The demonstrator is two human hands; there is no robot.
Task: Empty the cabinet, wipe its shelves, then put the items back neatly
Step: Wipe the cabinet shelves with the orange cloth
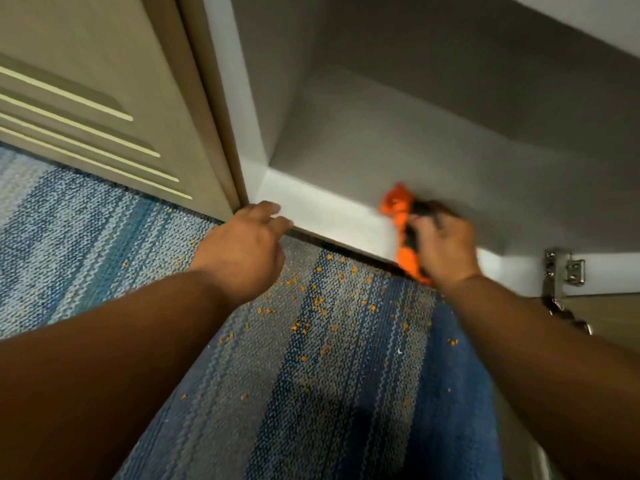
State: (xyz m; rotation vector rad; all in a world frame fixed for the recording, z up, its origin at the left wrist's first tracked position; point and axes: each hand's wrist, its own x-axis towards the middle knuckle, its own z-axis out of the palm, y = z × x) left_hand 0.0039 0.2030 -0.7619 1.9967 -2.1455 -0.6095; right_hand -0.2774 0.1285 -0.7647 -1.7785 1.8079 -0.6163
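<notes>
The cabinet [398, 143] was open and no items showed inside it. The right hand [446, 244] gripped an orange wiper [401, 216] at the front of the bottom shelf [363, 161]. The wiper was too blurry to tell if it was a cloth or a sponge. The left hand [246, 247] held nothing. Its fingers were loose and spread, with the tips at the shelf's white front edge [322, 213].

Lots of small orange bits [318, 303] lay on the blue carpet [104, 237] just below. They were the same colour as the wiper, so it may have been falling apart. Hard rubbing could drop more bits on the shelf and make new mess. A wide swipe to the right could also bump the knuckles on the metal hinge [564, 271].
</notes>
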